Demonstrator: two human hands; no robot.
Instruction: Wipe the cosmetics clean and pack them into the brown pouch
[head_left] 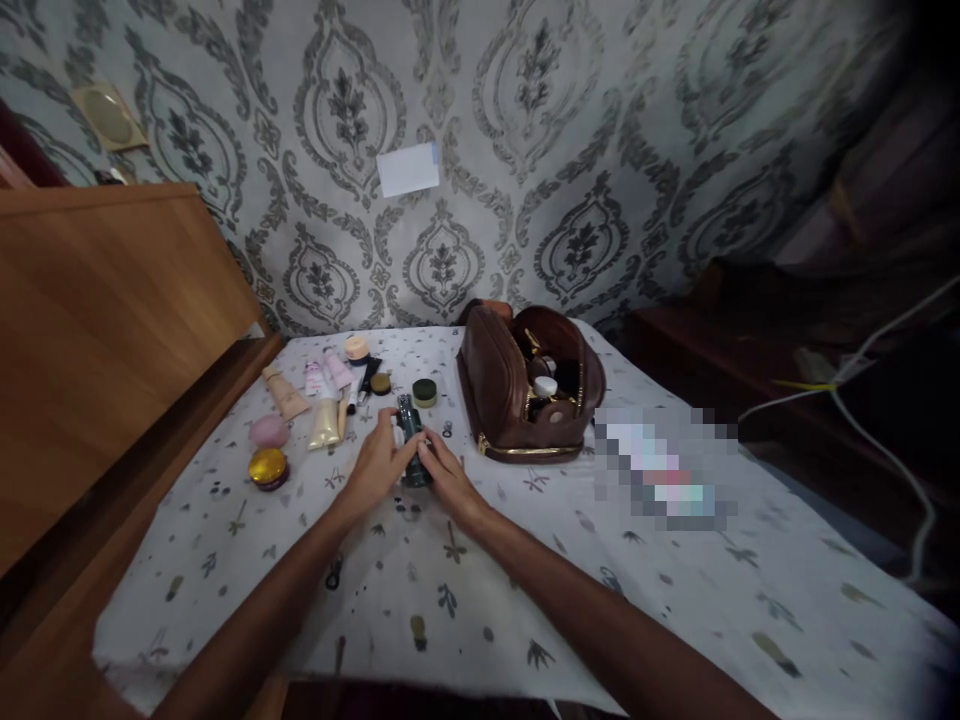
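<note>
A slim dark green bottle (pixel 412 470) is between my two hands at the middle of the cloth-covered table. My left hand (pixel 377 460) closes round its left side, thumb laid across it. From the right, my right hand (pixel 452 480) grips the lower part with its fingers together. Whether the bottle rests on the cloth or is slightly raised, I cannot tell. Just beyond it sits a round green jar (pixel 424 392). To the right stands a brown toiletry bag (pixel 491 390), unzipped, with a white-lidded item (pixel 545 386) and other dark things inside.
Left of my hands are a gold-lidded jar (pixel 268 468), a pink sponge (pixel 268 431), a beige tube (pixel 285 392), a gold-capped tube (pixel 325 424) and more cosmetics. A blurred-out item (pixel 660 470) lies right of the bag. A wooden cabinet (pixel 127 330) borders the left.
</note>
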